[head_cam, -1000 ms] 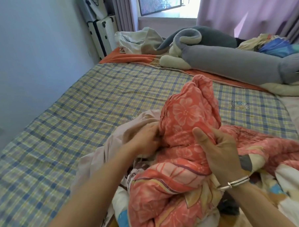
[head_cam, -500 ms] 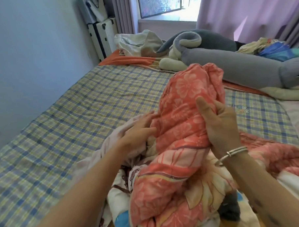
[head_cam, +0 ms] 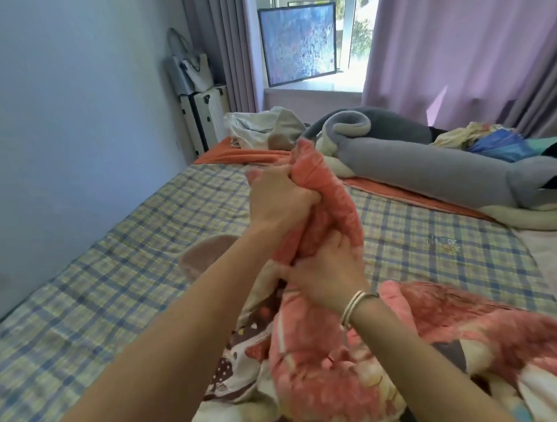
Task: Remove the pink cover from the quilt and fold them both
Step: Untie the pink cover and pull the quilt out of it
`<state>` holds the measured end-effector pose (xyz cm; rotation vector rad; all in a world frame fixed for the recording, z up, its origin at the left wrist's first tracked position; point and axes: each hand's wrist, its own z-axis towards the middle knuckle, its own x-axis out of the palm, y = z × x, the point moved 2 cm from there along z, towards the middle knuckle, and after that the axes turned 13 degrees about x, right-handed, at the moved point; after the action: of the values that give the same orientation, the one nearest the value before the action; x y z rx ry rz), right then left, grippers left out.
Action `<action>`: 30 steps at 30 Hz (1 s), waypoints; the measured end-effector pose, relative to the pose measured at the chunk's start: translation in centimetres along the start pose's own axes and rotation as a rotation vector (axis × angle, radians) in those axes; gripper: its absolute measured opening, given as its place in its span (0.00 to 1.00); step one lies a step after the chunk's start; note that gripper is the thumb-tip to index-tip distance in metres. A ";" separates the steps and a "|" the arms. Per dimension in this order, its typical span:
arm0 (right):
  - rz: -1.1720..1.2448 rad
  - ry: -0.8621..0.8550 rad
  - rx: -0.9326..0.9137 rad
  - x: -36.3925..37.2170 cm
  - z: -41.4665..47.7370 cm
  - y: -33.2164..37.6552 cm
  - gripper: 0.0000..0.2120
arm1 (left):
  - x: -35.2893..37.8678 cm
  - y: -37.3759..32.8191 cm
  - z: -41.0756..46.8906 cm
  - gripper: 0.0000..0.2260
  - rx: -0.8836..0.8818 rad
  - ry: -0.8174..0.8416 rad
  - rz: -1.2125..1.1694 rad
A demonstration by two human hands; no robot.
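Quilt (head_cam: 337,205), coral floral, is bunched and lifted off the plaid bed sheet (head_cam: 129,265). Its top corner is up by the far end of the bed and the rest is heaped low at your right.

Your left hand (head_cam: 278,199) is clenched round the raised corner. Your right hand (head_cam: 327,272) grasps the same bunch lower down, just under the left.

The pink cover (head_cam: 205,257) lies slack beside your left forearm, held by neither hand. A printed dotted cloth (head_cam: 238,353) lies under the quilt. I can't tell if it is the same cover.

Risks:
- With the cover unheld, it will likely drag along with the quilt instead of sliding off.
- Pulling a wadded corner may jam the quilt in the opening or strain a seam.
- The frame is blurred, so I can't tell where the opening is.

Containers:
- Treat the cover as the sack. How much quilt is inside it is hidden.
- The suitcase (head_cam: 207,115) stands closed by the wall, contents unseen.
- Tote bags (head_cam: 191,71) sit on top of the suitcase, insides not visible.
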<state>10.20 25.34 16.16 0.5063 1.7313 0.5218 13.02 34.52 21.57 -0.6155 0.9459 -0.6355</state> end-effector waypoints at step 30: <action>1.192 0.424 0.292 4.1 6.1 6.0 0.08 | -6.7 8.3 -4.8 0.36 -0.110 0.375 -0.218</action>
<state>15.65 33.04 15.27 1.7684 1.7591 1.2744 7.74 43.89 17.05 -0.7179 1.2803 -0.9192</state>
